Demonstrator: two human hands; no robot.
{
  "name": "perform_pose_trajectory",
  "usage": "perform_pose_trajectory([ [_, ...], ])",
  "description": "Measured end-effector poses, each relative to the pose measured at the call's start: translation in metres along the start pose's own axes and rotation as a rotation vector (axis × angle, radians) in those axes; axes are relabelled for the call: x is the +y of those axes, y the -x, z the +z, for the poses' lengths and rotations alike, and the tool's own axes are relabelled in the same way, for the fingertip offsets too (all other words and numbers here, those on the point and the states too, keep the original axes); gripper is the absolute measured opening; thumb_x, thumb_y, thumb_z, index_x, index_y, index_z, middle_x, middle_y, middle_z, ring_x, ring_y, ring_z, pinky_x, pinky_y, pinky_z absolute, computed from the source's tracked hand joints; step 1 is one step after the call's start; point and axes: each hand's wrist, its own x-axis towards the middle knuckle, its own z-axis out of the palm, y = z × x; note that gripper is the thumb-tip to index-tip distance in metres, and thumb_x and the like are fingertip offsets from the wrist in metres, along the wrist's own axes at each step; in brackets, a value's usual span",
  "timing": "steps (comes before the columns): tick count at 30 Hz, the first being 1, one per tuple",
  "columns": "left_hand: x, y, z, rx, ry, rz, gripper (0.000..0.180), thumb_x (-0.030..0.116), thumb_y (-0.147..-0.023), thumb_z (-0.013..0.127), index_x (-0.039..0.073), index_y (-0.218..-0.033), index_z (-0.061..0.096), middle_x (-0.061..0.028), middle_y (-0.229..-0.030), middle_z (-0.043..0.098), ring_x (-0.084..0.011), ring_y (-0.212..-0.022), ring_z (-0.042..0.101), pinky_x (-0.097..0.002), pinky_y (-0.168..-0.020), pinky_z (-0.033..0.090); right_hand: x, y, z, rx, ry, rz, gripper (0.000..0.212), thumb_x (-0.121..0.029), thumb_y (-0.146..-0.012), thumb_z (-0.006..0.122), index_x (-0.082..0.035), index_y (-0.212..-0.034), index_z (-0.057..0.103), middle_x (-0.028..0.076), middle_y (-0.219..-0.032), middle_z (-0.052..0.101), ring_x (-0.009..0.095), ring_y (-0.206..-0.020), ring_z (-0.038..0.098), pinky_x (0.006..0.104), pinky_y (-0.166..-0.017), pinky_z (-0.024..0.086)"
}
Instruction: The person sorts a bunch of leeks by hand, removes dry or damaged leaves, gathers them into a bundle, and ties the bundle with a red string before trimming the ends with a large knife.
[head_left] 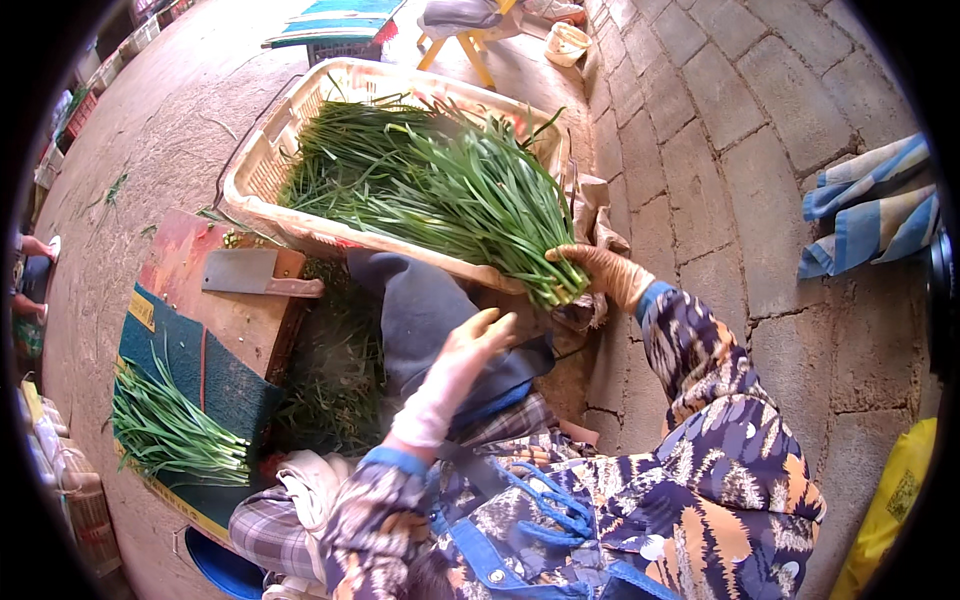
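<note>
My right hand [612, 274], in a stained glove, is closed round the pale stem ends of a bunch of garlic chives [500, 190]. Its long green leaves lie over more chives [350, 165] in a cream plastic crate [262, 200]. Gloved in a pale colour, my left hand [462, 362] is raised above my lap, fingers apart and holding nothing. Another bunch of chives [180, 425] rests on a dark green mat [240, 395] to the left. Beyond that, a cleaver [245, 272] lies flat on a reddish wooden board [180, 255].
Loose leaf scraps [330, 390] are heaped between board and lap. A block wall [720, 200] runs along the right, with a striped cloth [870, 210] on it. A blue bucket [222, 570] stands at lower left; a yellow-legged stool [470, 55] and small white pail [567, 45] are behind the crate.
</note>
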Motion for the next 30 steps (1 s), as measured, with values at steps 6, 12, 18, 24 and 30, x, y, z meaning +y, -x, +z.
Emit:
perform_pose_trajectory([
  [6, -0.050, -0.073, 0.027, -0.231, 0.591, -0.132, 0.062, 0.040, -0.093, 0.063, 0.004, -0.139, 0.044, -0.0105, -0.131, 0.055, -0.0225, -0.116, 0.056, -0.0430, -0.097, 0.047, 0.053, 0.006, 0.000, -0.064, 0.358, -0.132, 0.043, -0.033, -0.091, 0.067, -0.002, -0.121, 0.061, 0.002, -0.107, 0.066, 0.011, -0.100, 0.059, 0.0281, -0.090, 0.047],
  [12, -0.054, -0.077, 0.023, -0.075, 0.489, -0.210, 0.060, 0.041, -0.083, 0.075, 0.006, -0.128, 0.056, -0.0067, -0.117, 0.065, -0.0205, -0.102, 0.064, -0.0409, -0.087, 0.052, 0.048, 0.005, -0.008, -0.149, 0.775, -0.329, 0.045, -0.034, -0.090, 0.067, -0.004, -0.122, 0.062, 0.005, -0.110, 0.066, 0.012, -0.103, 0.058, 0.0287, -0.089, 0.047],
  [18, -0.059, -0.080, 0.027, 0.010, 0.546, -0.181, 0.046, 0.029, -0.085, 0.075, 0.004, -0.121, 0.060, -0.0078, -0.110, 0.067, -0.0216, -0.095, 0.065, -0.0367, -0.083, 0.053, 0.036, 0.014, 0.018, 0.008, 0.173, 0.127, 0.043, -0.031, -0.090, 0.069, -0.003, -0.121, 0.061, 0.007, -0.106, 0.065, 0.015, -0.093, 0.060, 0.0286, -0.081, 0.048],
  [24, -0.049, -0.080, 0.033, 0.024, 0.503, -0.205, 0.044, 0.023, -0.084, 0.076, 0.000, -0.118, 0.061, -0.0088, -0.107, 0.068, -0.0198, -0.091, 0.067, -0.0339, -0.078, 0.055, 0.049, 0.010, 0.009, -0.057, 0.273, 0.087, 0.040, -0.020, -0.083, 0.075, -0.005, -0.117, 0.060, 0.007, -0.105, 0.067, 0.017, -0.092, 0.064, 0.0374, -0.078, 0.055],
  [30, -0.052, -0.076, 0.020, -0.052, 0.695, -0.171, 0.041, 0.019, -0.085, 0.075, -0.001, -0.118, 0.061, -0.0095, -0.108, 0.068, -0.0202, -0.093, 0.066, -0.0326, -0.080, 0.054, 0.028, 0.011, -0.001, 0.032, 0.161, 0.105, 0.041, -0.011, -0.080, 0.074, -0.001, -0.117, 0.059, 0.011, -0.106, 0.068, 0.021, -0.092, 0.067, 0.0402, -0.083, 0.057],
])
